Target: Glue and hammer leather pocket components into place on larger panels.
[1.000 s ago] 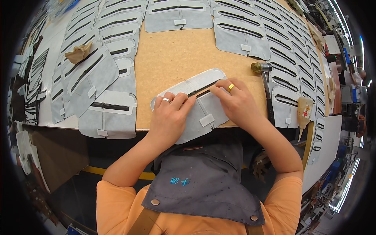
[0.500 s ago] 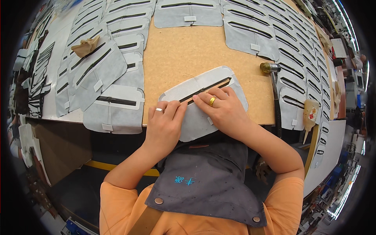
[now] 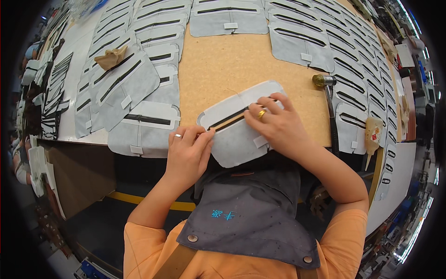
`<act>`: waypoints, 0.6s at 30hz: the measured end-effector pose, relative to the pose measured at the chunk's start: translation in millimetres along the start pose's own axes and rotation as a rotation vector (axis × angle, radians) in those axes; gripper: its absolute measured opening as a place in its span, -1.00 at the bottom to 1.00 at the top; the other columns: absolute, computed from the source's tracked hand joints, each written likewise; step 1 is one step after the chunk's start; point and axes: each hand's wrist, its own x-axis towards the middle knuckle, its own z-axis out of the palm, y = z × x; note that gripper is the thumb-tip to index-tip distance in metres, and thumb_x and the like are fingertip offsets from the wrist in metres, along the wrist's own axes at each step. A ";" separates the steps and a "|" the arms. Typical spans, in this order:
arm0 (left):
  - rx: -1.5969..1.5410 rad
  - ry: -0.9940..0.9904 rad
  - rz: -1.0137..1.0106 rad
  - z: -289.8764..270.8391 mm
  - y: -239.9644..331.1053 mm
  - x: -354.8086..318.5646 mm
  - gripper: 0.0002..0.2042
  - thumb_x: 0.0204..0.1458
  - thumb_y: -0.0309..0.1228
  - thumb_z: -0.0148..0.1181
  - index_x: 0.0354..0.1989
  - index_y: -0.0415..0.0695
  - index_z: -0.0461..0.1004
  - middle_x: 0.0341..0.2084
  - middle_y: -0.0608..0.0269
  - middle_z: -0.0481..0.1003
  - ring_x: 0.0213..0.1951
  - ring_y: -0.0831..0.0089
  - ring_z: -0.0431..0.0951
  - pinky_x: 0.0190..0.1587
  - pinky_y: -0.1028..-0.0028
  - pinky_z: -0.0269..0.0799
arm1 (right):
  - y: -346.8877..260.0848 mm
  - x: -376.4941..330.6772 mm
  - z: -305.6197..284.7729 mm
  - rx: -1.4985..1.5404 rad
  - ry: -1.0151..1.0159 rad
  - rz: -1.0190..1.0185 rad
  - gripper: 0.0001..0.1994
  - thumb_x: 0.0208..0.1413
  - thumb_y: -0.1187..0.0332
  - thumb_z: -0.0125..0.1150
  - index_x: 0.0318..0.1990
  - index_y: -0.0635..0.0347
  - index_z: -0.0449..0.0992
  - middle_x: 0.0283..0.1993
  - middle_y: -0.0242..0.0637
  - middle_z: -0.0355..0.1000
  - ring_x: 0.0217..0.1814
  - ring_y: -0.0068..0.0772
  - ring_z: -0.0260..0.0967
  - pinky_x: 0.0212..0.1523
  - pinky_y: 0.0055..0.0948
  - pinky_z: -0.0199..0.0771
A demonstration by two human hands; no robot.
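Note:
A grey panel (image 3: 237, 144) with rounded corners lies at a slant by the table's front edge, its lower part overhanging toward my apron. A long black-edged slot (image 3: 227, 122) runs across it, and tan board colour shows through the opening. My left hand (image 3: 188, 151), with a silver ring, pinches at the slot's left end. Curled over the slot's right end, the fingers of my right hand (image 3: 278, 122), with a gold ring, press on the panel and hide that end. A small white tab (image 3: 260, 141) sits below my right fingers.
Rows of similar grey panels (image 3: 144, 135) cover the table's left, back and right. A hammer (image 3: 325, 81) lies on the right, near a glue bottle (image 3: 373, 132) with a pointed nozzle. Crumpled tan cloth (image 3: 110, 58) rests on the left panels; black strips (image 3: 55, 93) lie farther left.
My hands have moved apart along the slot, the left to its left end and the right toward its right end. More of the slot shows between them. The whole view has shifted slightly.

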 end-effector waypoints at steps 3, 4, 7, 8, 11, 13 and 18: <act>-0.067 -0.008 0.008 -1.8 2.0 12.1 -0.75 -0.03 -0.50 0.21 -0.13 -0.13 0.50 -0.23 0.26 0.39 -0.20 0.27 0.37 -0.17 0.31 0.21 | 11.1 -9.9 -4.0 0.262 0.163 0.311 -0.69 -0.09 0.53 0.09 -0.11 0.22 0.49 -0.14 -0.32 0.44 -0.02 -0.29 0.35 0.02 -0.32 0.34; -0.073 0.010 0.014 0.5 3.8 17.7 -0.75 -0.03 -0.48 0.21 -0.13 -0.14 0.50 -0.23 0.26 0.39 -0.21 0.28 0.37 -0.16 0.31 0.20 | 9.5 -13.0 -1.8 0.260 0.162 0.312 -0.69 -0.09 0.53 0.09 -0.11 0.22 0.49 -0.14 -0.32 0.44 -0.02 -0.29 0.35 0.02 -0.32 0.34; -0.127 -0.010 0.098 16.5 17.1 35.3 -0.72 -0.03 -0.49 0.18 -0.09 -0.16 0.48 -0.24 0.26 0.39 -0.22 0.28 0.37 -0.18 0.31 0.22 | 1.8 -19.4 4.8 0.534 0.162 0.366 -0.66 -0.10 0.58 0.08 -0.08 0.26 0.48 -0.13 -0.26 0.44 -0.02 -0.23 0.36 -0.03 -0.29 0.40; -0.129 -0.012 0.102 21.6 19.1 37.0 -0.72 -0.03 -0.49 0.18 -0.09 -0.16 0.48 -0.24 0.26 0.39 -0.22 0.28 0.37 -0.18 0.31 0.22 | 0.2 -20.2 5.4 0.521 0.149 0.352 -0.65 -0.10 0.58 0.09 -0.07 0.25 0.48 -0.13 -0.24 0.44 -0.01 -0.22 0.36 -0.04 -0.28 0.41; -0.099 -0.110 0.149 28.5 22.8 37.6 -0.65 -0.03 -0.53 0.18 -0.01 -0.15 0.46 -0.23 0.24 0.41 -0.22 0.24 0.40 -0.15 0.33 0.24 | -4.9 -24.2 6.8 0.468 0.125 0.308 -0.63 -0.10 0.59 0.12 -0.04 0.20 0.48 -0.11 -0.22 0.41 0.00 -0.18 0.36 -0.03 -0.27 0.42; 0.147 -0.208 0.243 23.2 27.3 35.6 -0.64 -0.02 -0.53 0.17 0.02 -0.15 0.46 -0.21 0.25 0.42 -0.22 0.24 0.40 -0.14 0.31 0.25 | -9.6 -25.7 7.5 0.428 0.114 0.280 -0.61 -0.10 0.60 0.15 -0.03 0.16 0.48 -0.09 -0.23 0.40 0.00 -0.16 0.36 -0.01 -0.28 0.42; -0.081 -0.112 0.177 15.5 4.1 62.6 -0.67 -0.03 -0.48 0.20 -0.04 -0.18 0.46 -0.22 0.20 0.42 -0.23 0.20 0.40 -0.16 0.27 0.28 | -9.3 -27.6 7.5 0.386 0.093 0.285 -0.72 -0.08 0.56 0.07 -0.13 0.22 0.44 -0.05 -0.22 0.39 0.04 -0.16 0.35 -0.01 -0.29 0.41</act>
